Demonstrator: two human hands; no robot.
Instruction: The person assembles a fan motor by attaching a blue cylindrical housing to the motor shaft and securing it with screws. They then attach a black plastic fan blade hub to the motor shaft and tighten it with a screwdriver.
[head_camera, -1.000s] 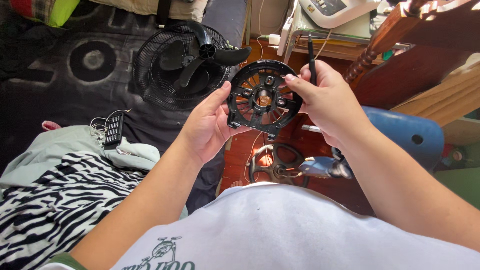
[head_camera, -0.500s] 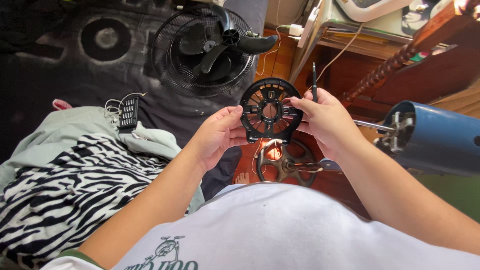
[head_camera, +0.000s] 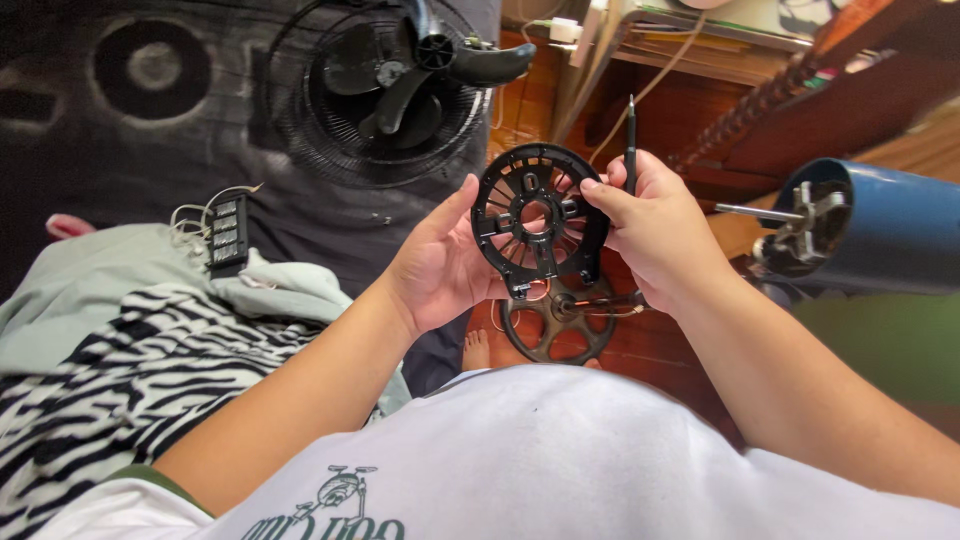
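Here we hold the black round vented cover (head_camera: 538, 222) up near the centre of the frame, between both hands. Our left hand (head_camera: 440, 265) grips its left rim, thumb stretched up along the edge. Our right hand (head_camera: 655, 225) pinches the right rim with the fingertips while also clasping a thin black screwdriver (head_camera: 630, 140) that stands upright behind the fingers.

To handle this well, we judge it best to keep the cover steady with the left hand and let only the right hand shift. The tool should stay pointed away from the spokes, since those thin ribs look easy to snap.

Much is unclear. Whether screws or clips sit in the hub is too small to tell. The tip of the screwdriver is hidden behind our fingers. Below the cover a second spoked wheel-like part (head_camera: 557, 325) is half covered. At the right edge the blue cylinder with a metal shaft (head_camera: 850, 225) is cut off, as is the fan with its grille (head_camera: 390, 90) at the top.
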